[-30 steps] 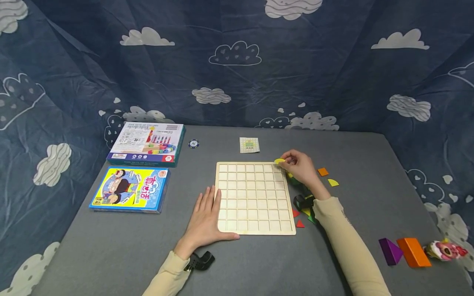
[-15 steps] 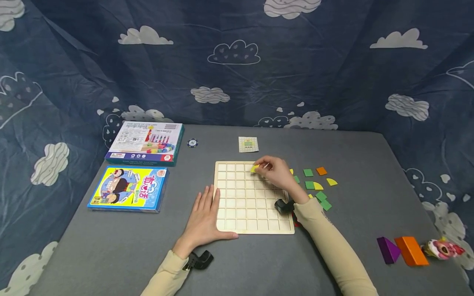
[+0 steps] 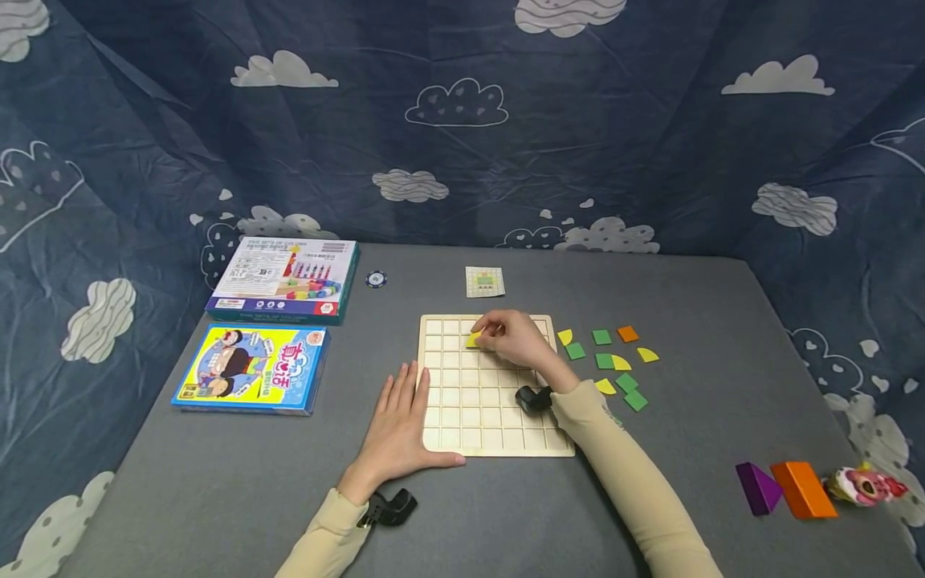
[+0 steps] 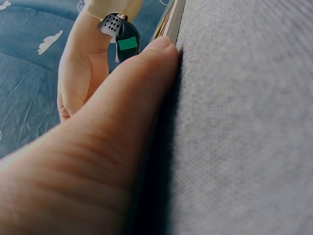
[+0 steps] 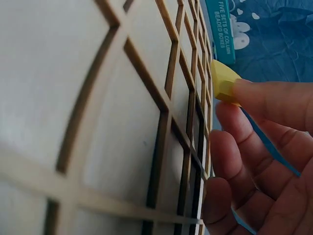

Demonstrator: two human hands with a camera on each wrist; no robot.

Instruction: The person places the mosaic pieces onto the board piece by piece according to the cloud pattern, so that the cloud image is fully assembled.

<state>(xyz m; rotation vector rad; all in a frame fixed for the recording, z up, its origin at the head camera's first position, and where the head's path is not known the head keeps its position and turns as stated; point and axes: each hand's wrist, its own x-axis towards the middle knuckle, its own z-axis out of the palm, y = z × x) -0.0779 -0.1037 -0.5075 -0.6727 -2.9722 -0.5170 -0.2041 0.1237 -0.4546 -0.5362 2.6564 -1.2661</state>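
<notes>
At the centre of the frame, over the upper rows of the wooden grid board [image 3: 491, 385], the right hand [image 3: 515, 340] pinches a small yellow piece [image 3: 473, 339] by its edges. It looks light, stiff and thin, best held fingertip to fingertip. The left hand [image 3: 401, 425] lies flat and relaxed, pressing the board's left edge on the tabletop [image 3: 217, 482].

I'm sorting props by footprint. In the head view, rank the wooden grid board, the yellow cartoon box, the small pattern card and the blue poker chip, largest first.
1. Wooden grid board
2. Yellow cartoon box
3. Small pattern card
4. Blue poker chip

The card and chip lie farther back, which shrinks them a little, but the gaps are plain.
</notes>
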